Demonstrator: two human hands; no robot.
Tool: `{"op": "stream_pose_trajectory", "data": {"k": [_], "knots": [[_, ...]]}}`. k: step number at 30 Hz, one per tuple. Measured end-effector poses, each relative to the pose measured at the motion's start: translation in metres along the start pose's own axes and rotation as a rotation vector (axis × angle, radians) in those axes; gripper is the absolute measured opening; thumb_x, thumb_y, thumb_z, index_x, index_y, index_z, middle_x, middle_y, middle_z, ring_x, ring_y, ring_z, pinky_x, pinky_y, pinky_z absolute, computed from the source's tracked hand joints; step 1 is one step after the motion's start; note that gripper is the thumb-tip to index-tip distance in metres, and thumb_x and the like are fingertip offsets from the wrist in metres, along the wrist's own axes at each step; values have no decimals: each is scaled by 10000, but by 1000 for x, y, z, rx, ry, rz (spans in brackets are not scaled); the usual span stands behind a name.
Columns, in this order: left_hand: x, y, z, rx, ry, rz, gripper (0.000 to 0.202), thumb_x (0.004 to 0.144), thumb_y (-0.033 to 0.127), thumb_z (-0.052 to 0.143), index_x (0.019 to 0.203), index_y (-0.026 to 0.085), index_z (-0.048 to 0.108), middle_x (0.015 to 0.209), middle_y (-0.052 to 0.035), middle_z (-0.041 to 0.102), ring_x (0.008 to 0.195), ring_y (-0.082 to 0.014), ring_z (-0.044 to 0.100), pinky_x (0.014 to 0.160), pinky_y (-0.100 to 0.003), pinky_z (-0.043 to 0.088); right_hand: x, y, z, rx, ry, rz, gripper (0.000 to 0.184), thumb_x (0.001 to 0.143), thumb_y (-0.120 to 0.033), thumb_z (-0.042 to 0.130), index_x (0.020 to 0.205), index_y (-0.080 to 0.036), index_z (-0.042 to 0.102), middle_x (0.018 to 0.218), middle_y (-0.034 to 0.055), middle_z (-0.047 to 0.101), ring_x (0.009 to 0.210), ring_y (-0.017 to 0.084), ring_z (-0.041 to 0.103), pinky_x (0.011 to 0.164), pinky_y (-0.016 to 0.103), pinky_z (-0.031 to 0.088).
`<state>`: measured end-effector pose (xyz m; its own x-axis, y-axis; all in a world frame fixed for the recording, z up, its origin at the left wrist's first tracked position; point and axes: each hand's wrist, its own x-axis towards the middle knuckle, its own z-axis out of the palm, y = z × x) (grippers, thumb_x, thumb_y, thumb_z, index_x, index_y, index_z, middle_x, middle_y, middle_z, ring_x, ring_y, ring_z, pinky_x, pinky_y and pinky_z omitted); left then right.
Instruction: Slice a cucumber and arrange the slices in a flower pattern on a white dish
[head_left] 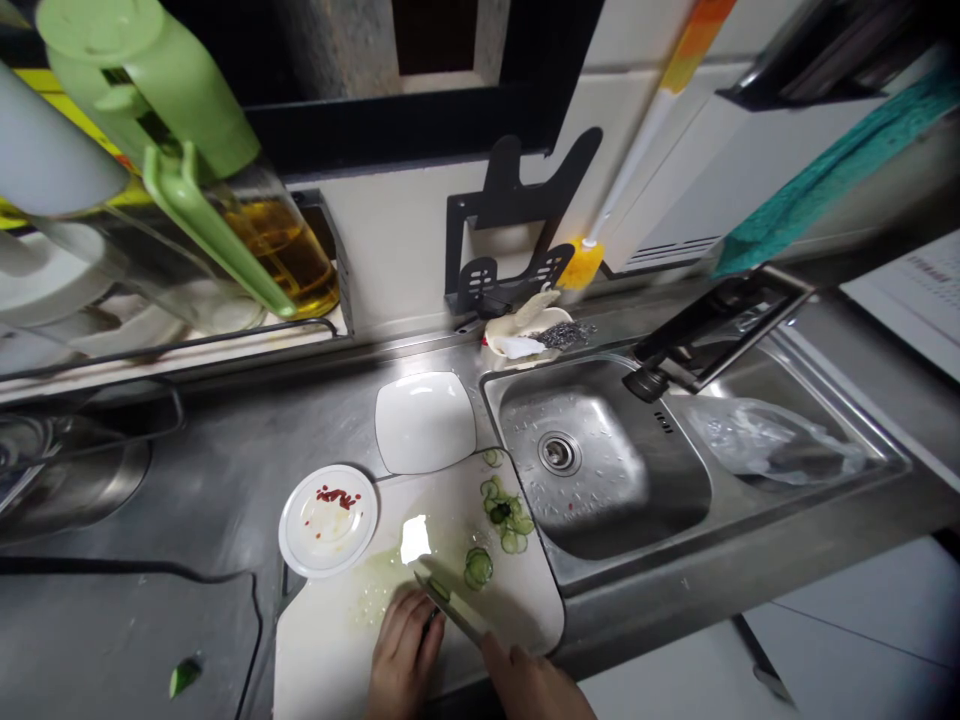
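My right hand (534,684) is wrapped round the handle of a kitchen knife (463,620), its blade pointing up and left across the white cutting board (517,610). To its left, my left hand (403,645) has its fingers curled over a cucumber, of which only a dark bit shows beneath them. A fresh cucumber slice (436,588) lies against the blade. Farther right on the board are a small stack of cucumber slices (478,568) and a looser pile of cucumber slices (511,520). Wet juice glistens on the board's middle.
Beyond the board stand a white square plate (425,422) and a round plate (330,540) with chopped red bits. A steel sink (615,490) with a black faucet (667,360) lies right. A cucumber end (183,678) sits lower left; an oil jug (277,250) stands upper left.
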<state>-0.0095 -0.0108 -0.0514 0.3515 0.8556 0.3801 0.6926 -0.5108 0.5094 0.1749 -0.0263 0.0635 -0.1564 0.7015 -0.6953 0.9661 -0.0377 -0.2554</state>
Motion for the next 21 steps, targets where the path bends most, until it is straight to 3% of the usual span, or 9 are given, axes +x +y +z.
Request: {"op": "stream_pose_trajectory", "data": {"k": [7,21], "knots": [[-1,-3,1,23,-28,54,208,934,201,466,960,207,672,978,-42,734,962,-160,676,880,-307,558,7,-2,6,10,-17,3,480,752,59,394,1110,-199,583,836,60,726,714,211,712,478,214,384],[0,0,2,-42,-12,-45,217,939,232,459,988,184,665,957,-49,732,955,-162,673,879,-303,554,26,-7,19,24,200,-33,395,802,34,402,1033,-209,610,740,32,699,656,168,677,479,213,370]]}}
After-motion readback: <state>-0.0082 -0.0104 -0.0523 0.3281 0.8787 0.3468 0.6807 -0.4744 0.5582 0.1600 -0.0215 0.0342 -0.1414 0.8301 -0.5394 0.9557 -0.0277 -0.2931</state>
